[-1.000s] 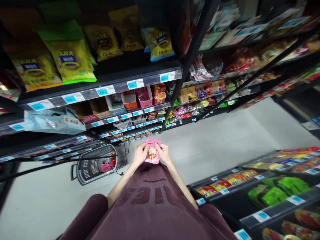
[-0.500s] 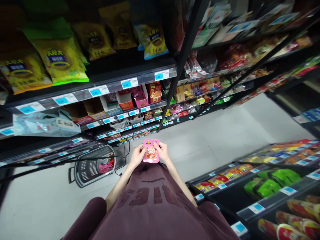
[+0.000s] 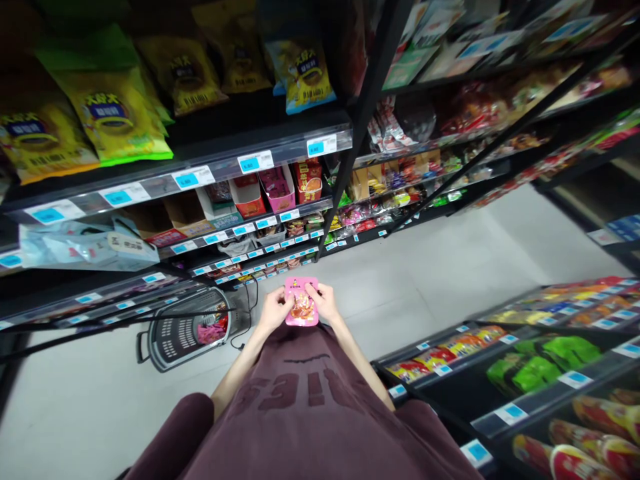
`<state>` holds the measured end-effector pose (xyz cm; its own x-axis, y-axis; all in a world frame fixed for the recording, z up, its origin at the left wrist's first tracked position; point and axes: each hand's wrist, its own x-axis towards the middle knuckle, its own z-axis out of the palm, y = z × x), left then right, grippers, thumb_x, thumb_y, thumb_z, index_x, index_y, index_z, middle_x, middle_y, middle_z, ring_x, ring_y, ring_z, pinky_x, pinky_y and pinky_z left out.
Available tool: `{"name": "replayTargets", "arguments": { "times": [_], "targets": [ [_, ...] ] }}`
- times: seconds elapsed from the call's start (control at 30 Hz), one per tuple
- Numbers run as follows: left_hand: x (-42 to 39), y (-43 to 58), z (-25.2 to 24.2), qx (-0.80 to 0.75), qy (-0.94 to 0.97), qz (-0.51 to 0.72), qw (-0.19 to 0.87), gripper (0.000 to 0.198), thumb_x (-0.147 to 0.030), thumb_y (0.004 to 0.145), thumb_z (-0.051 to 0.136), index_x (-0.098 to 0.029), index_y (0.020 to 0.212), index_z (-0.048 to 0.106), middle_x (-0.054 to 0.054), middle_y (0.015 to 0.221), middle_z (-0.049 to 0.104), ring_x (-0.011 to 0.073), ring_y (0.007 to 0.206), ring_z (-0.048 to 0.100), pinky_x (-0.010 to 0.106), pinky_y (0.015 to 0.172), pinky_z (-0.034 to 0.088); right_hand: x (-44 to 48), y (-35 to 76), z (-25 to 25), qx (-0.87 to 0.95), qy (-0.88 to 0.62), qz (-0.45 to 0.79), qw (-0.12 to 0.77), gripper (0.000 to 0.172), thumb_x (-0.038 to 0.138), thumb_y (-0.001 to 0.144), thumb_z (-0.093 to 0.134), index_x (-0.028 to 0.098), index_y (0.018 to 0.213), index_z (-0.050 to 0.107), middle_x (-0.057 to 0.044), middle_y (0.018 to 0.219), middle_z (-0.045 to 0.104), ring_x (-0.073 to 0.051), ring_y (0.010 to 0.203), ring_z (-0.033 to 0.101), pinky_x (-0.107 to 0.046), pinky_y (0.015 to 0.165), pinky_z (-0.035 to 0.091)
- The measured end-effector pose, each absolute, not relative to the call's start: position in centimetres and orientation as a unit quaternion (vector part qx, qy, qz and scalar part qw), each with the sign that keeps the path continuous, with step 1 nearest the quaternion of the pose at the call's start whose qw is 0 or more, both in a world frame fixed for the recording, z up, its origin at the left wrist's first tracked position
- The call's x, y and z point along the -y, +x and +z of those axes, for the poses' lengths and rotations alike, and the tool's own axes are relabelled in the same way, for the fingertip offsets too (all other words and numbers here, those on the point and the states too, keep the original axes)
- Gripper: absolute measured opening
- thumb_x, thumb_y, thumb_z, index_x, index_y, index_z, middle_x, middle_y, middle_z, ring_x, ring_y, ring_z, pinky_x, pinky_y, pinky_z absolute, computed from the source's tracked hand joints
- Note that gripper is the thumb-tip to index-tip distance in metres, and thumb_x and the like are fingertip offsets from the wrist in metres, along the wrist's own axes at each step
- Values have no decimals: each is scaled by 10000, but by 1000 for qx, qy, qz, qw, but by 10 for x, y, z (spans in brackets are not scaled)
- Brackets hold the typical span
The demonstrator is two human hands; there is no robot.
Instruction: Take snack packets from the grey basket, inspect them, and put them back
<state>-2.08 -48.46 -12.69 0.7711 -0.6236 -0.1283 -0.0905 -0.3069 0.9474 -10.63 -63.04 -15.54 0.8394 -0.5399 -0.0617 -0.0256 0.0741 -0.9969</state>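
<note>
One left hand (image 3: 275,308) and one right hand (image 3: 327,304) pinch a flat, rectangular pink plastic packet (image 3: 302,311) by opposite sides, likely for steadiness.

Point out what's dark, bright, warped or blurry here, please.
Head view: shadow dims the rear yellow bags at the upper left; head view: the pale floor is brighter; head view: the upper-right packages look smeared, and stretched edges suggest a wide lens; head view: the pink packet, between left hand and right hand, is clearer, its small print unreadable.
</note>
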Motion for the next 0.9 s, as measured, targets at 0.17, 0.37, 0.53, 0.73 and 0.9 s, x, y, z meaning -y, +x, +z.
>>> {"name": "replayTargets", "arguments": {
  "times": [0.17,0.37,0.53,0.73,0.9],
  "targets": [
    [485,-20,-131,220,768,-252,546,166,-262,741,607,-115,797,656,26,683,658,145,603,578,220,572,439,627,-109,-154,-214,-648,-174,710,409,504,835,603,127,677,611,-14,638,573,-122,578,491,-217,537,383],
    [483,-17,-136,216,753,-267,561,209,-323,792,598,-122,812,651,6,655,623,125,562,547,211,551,416,627,-105,-160,-218,-632,-187,720,405,488,823,625,140,622,574,6,588,525,-105,538,446,-214,505,334],
    [482,-16,-130,224,715,-328,575,306,-427,810,634,-129,881,633,11,714,626,131,612,564,212,577,430,630,-100,-165,-245,-608,-203,728,421,501,814,627,142,604,560,11,565,489,-97,516,406,-219,488,305],
    [480,-15,-126,230,679,-358,598,332,-413,826,640,-130,995,601,33,807,658,147,676,610,222,619,459,630,-96,-162,-254,-604,-212,725,456,523,800,629,154,566,499,21,538,438,-92,507,369,-221,473,280],
    [478,-13,-125,248,645,-384,612,349,-386,829,640,-140,1061,553,73,928,690,194,810,665,259,697,503,630,-93,-161,-259,-601,-215,725,440,513,795,636,151,579,512,19,547,445,-92,513,371,-222,480,282]
  ]
}}
